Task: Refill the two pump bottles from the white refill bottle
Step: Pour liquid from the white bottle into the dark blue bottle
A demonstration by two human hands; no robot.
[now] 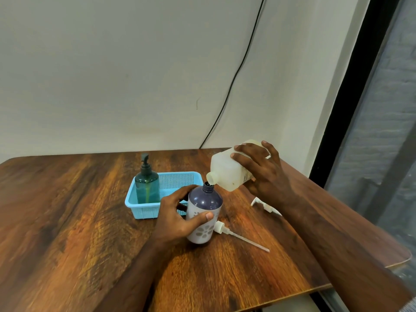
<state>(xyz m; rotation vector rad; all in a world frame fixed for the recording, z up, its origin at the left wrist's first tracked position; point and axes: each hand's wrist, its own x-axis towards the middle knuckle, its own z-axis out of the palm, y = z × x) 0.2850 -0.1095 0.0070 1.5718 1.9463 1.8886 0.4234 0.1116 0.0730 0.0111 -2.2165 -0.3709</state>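
Note:
The purple pump bottle (203, 212) with white flower prints stands upright on the table, its pump off and its neck uncovered. My left hand (177, 217) grips its body from the left. My right hand (263, 172) holds the white refill bottle (227, 171) tilted down to the left, its uncapped mouth right above the purple bottle's neck. A white pump head with a long tube (234, 234) lies on the table just right of the purple bottle. The green pump bottle (147, 185), pump on, stands in the blue basket (144, 209).
A second white pump part (263, 204) lies on the table under my right wrist. The wooden table (67, 221) ends at a front-right edge near my right forearm. A black cable (234, 82) runs down the wall behind. A dark window frame stands at the right.

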